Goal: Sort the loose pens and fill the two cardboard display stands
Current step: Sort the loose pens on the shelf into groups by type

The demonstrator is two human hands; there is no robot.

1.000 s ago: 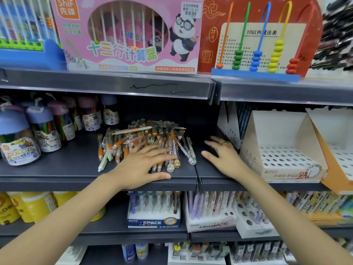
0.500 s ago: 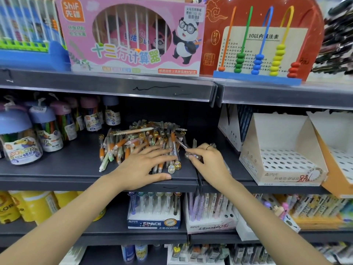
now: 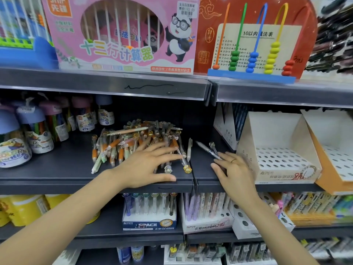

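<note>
Orange, green and clear loose pens (image 3: 133,144) heaped on dark shelf (image 3: 57,169); left hand (image 3: 147,167) flat, fingers spread over heap's near edge. Right hand (image 3: 232,169) pinches two clear pens (image 3: 207,150) beside white display stand (image 3: 277,150).

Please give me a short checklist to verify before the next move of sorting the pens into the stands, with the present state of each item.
1. White stand holes free: ok, no pens in it.
2. Orange stand in view: not ok, partly cut off.
3. Pen pile steadied: ok, left hand rests flat on it.
4. Separated pens under right hand: ok, fingers touch them.
5. Right hand grip closed on a pen: cannot tell.
</note>
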